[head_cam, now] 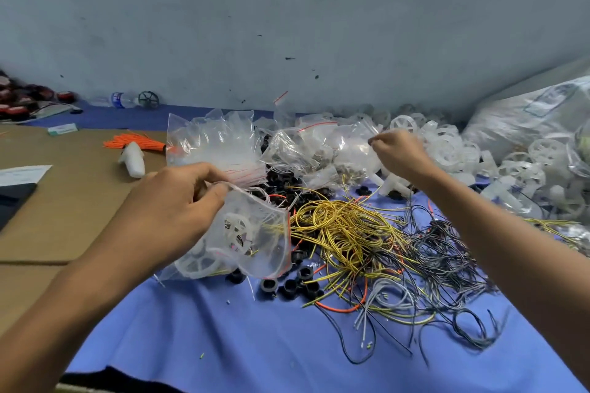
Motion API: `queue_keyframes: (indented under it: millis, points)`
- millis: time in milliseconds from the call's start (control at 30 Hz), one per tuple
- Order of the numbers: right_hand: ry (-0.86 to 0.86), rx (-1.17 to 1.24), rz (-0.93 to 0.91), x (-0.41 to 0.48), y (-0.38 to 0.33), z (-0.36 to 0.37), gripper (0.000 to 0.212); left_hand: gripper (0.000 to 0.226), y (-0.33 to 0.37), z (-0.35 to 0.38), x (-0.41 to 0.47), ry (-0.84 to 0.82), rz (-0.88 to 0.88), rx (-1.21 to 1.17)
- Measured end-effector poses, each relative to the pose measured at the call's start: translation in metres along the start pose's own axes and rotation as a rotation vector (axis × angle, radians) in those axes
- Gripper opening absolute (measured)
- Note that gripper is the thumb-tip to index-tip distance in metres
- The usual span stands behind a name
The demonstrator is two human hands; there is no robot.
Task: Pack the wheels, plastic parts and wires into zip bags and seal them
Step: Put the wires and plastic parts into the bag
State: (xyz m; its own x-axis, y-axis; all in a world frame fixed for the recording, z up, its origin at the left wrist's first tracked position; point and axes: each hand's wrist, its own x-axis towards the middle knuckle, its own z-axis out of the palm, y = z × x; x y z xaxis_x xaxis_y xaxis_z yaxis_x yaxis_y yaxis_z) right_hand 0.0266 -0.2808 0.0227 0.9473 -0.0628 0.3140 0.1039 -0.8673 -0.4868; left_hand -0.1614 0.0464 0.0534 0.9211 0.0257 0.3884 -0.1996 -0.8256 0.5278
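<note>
The left hand [178, 201] is gripping the bag [255, 233], mouth facing the wires [344, 233] to its right, while the right hand [399, 153] is hovering curled, hold unclear.

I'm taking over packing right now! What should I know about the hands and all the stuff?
Left hand grips a zip bag holding white wheels and yellow wire; its mouth looks unsealed.
Right hand is raised by the wheel pile, fingers curled; whether it pinches anything is unclear.
Done: some filled bags lie behind.
Left: yellow wire tangle, dark wires and black plastic parts lie loose on the blue cloth.
</note>
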Motion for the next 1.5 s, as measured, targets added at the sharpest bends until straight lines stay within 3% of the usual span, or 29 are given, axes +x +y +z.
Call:
queue_keyframes:
  millis: [167,233,333,533,700,933,1067,1167,1300,1433,1500]
  points:
    - [0.190,0.074,-0.154,-0.035,-0.036,-0.067,0.029,0.013,0.013,0.001,-0.007,0.197,0.158,0.179]
    - [0.243,0.111,-0.204,-0.050,-0.051,-0.095,0.034,0.015,0.016,-0.001,-0.006,0.211,0.201,0.257]
    - [0.264,0.282,-0.255,-0.077,-0.072,-0.133,0.030,0.016,0.018,-0.006,-0.002,0.154,0.178,0.157]
    - [0.115,0.647,-0.366,-0.129,-0.113,-0.177,0.025,0.016,0.023,-0.006,0.007,0.034,0.061,-0.007]
    - [-0.034,0.761,-0.434,-0.149,-0.150,-0.176,0.025,0.015,0.015,-0.001,0.017,-0.073,-0.019,-0.225]
    - [-0.205,0.632,-0.473,-0.159,-0.191,-0.127,0.028,0.020,0.012,-0.002,0.020,-0.074,-0.100,-0.341]
    - [-0.438,0.138,-0.596,-0.167,-0.191,-0.100,0.036,0.030,0.009,-0.003,0.022,-0.050,-0.122,-0.418]
    - [-0.602,-0.156,-0.694,-0.177,-0.188,-0.083,0.031,0.026,0.010,-0.007,0.019,-0.047,-0.083,-0.322]
    - [-0.473,-0.163,-0.782,-0.180,-0.186,-0.066,0.025,0.024,0.011,-0.007,0.016,-0.032,0.008,-0.179]
    - [-0.366,0.086,-0.652,-0.167,-0.178,-0.063,0.021,0.021,0.012,-0.009,0.016,-0.057,0.085,-0.153]
    - [-0.188,-0.002,-0.681,-0.160,-0.173,-0.059,0.017,0.019,0.013,-0.013,0.017,-0.053,0.102,-0.190]
